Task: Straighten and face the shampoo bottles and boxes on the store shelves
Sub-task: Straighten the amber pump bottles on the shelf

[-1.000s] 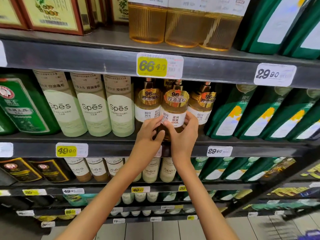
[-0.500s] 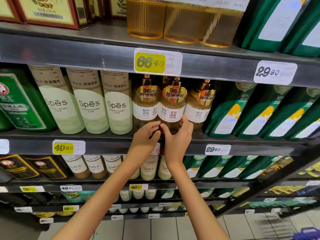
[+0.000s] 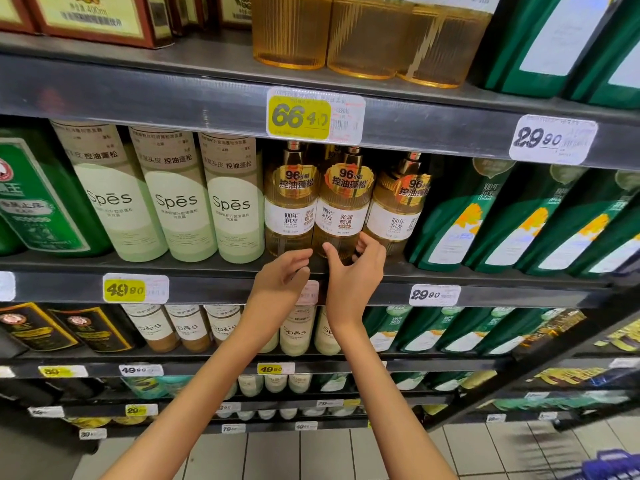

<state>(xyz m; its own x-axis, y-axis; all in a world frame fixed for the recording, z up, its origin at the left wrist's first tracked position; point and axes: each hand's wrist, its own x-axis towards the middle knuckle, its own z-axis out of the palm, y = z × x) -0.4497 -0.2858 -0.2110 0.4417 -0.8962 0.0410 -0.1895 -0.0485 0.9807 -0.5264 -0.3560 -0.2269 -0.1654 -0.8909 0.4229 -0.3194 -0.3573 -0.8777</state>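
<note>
Amber shampoo bottles: three upright in a row on the middle shelf, touching or nearly so, under the yellow 66.40 price tag.
Middle amber bottle: label square to the front; it overlaps the edges of both neighbours in this view.
Right amber bottle: gold sticker and label look turned slightly to the right.
Neighbours: three pale green Spēs bottles just to the left, a row of dark green bottles to the right, all leaning in the wide-angle view.
Left hand: in front of the shelf edge, below the left and middle amber bottles; fingers loosely curled, holding nothing.
Right hand: at the base of the middle amber bottle; thumb up across its front, fingers curled at its right side, in the gap to the right amber bottle. Can't tell whether it actually grips or only brackets the base.
Upper shelf: bases of larger amber bottles, red-edged boxes at left.
</note>
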